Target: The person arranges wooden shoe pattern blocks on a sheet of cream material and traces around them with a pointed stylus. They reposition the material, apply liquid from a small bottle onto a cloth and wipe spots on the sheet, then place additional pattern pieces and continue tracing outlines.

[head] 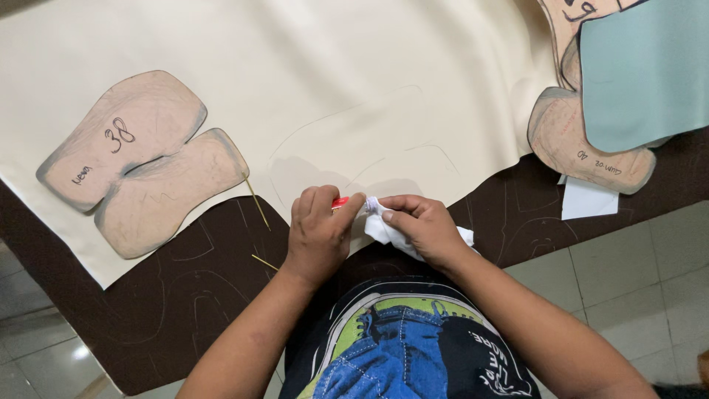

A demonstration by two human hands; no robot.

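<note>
The left hand (pixel 319 230) pinches a small red-capped object (pixel 340 202) between closed fingers. The right hand (pixel 419 225) grips a crumpled white cloth (pixel 384 229), touching that object, above the cream sheet material (pixel 354 81) beside a tan cardboard pattern (pixel 140 159).

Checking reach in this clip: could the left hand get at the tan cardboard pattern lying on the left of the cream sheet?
Probably yes: nothing lies between the left hand and the pattern, though the hand holds a small red thing.
</note>
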